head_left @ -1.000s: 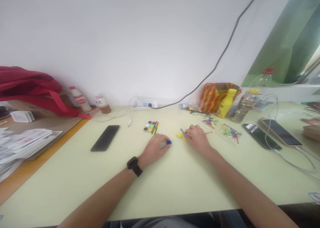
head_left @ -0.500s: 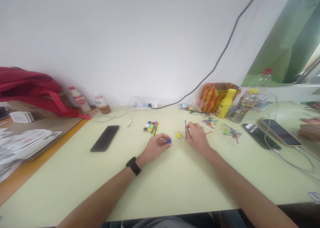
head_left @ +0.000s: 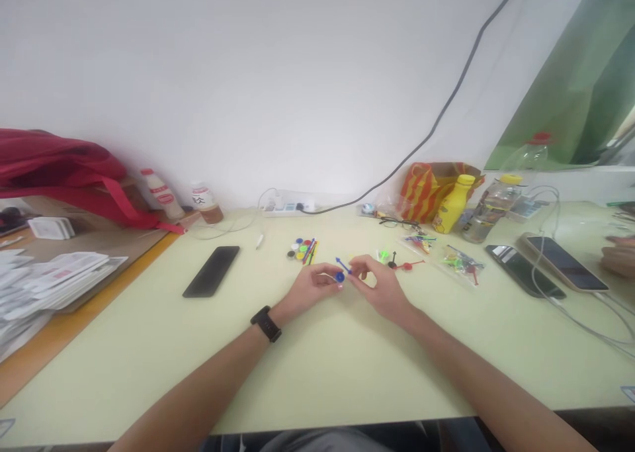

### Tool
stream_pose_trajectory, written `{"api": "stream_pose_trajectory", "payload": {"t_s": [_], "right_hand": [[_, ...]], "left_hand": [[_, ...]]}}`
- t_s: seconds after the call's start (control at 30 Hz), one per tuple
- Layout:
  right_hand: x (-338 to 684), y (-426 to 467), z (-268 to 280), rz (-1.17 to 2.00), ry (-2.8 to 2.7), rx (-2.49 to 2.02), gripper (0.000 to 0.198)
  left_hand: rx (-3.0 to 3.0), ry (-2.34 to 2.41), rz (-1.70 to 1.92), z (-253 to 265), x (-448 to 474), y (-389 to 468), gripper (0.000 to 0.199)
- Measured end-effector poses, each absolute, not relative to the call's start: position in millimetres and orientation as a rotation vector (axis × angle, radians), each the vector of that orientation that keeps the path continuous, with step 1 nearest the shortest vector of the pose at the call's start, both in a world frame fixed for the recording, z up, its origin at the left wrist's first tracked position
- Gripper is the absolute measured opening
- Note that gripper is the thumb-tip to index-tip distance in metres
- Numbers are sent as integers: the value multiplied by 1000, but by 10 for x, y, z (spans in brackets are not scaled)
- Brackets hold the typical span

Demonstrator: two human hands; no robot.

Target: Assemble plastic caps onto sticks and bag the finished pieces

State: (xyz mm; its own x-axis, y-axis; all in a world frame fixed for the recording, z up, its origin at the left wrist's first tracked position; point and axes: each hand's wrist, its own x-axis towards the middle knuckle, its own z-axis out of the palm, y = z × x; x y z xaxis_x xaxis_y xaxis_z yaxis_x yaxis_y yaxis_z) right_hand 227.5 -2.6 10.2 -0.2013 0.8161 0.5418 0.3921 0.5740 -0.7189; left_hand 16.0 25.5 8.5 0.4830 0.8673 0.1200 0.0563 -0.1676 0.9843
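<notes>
My left hand (head_left: 308, 290) pinches a small round blue disc (head_left: 340, 277) between thumb and fingertips, just above the table. Close beside it, my right hand (head_left: 385, 292) holds a thin blue plastic arrow (head_left: 342, 265) by its lower end, the pointed head tilted up to the left. The arrow's lower end is near the disc; I cannot tell whether they touch. Behind my left hand lie several coloured discs (head_left: 300, 248) and a bunch of coloured arrow sticks (head_left: 310, 251). Past my right hand are a green piece (head_left: 383, 256), a black arrow piece (head_left: 393, 262) and a red arrow piece (head_left: 407, 266).
A black phone (head_left: 211, 271) lies at left, with papers (head_left: 64, 286) beyond. Small bags of coloured parts (head_left: 459, 265), two charging phones (head_left: 565, 261), a yellow bottle (head_left: 453, 205) and a clear bottle (head_left: 491, 210) are at right. Another person's hand (head_left: 618, 257) shows at the right edge.
My right hand has moved left with the blue arrow, bringing it to the disc; the arrow has gone from upright to tilted. Pieces behind the hand now show. The yellow piece is out of sight.
</notes>
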Motion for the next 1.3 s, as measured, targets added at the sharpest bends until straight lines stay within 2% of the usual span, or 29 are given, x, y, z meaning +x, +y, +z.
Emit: {"api": "stream_pose_trajectory", "payload": {"t_s": [0.1,0.67,0.87,1.3], "right_hand": [[2249,-45,94,584,-1881,-935,11],[2260,-65,142,684,-1903,-887,15],[2268,-35,105,672,-1886,-891,12],[2306,-68,108,580,-2000,-889,20]], "left_hand": [[1615,754,852,156,161,222,35],[1623,728,875,146,216,145,33],[1722,773,897,99,195,180,31],[1916,820,959,126,194,157,24]]}}
